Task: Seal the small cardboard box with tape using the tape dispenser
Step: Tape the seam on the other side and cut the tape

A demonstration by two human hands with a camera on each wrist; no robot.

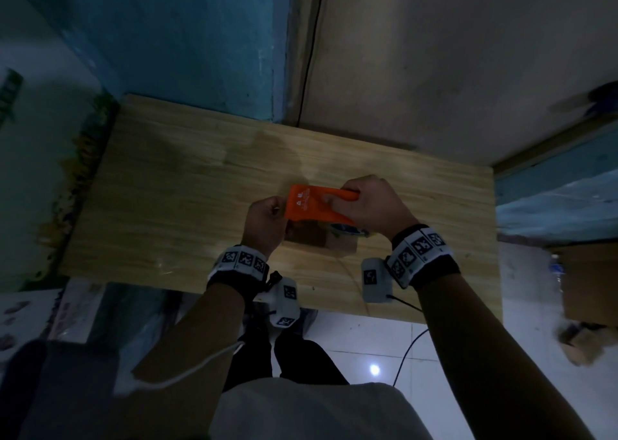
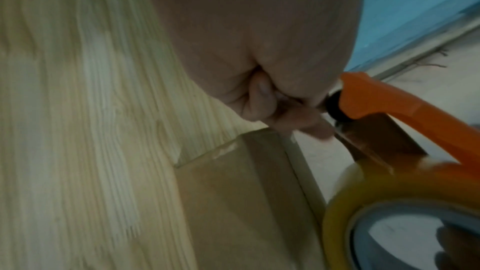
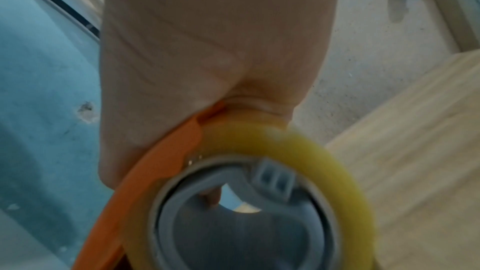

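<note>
Head view: cardboard box (image 1: 321, 239) mostly hidden

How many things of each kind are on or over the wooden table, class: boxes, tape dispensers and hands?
Cardboard box: 1
Orange tape dispenser, holding a roll of yellowish tape: 1
Hands: 2, the left hand at the dispenser's front end, the right hand gripping its handle
Total: 4
</note>
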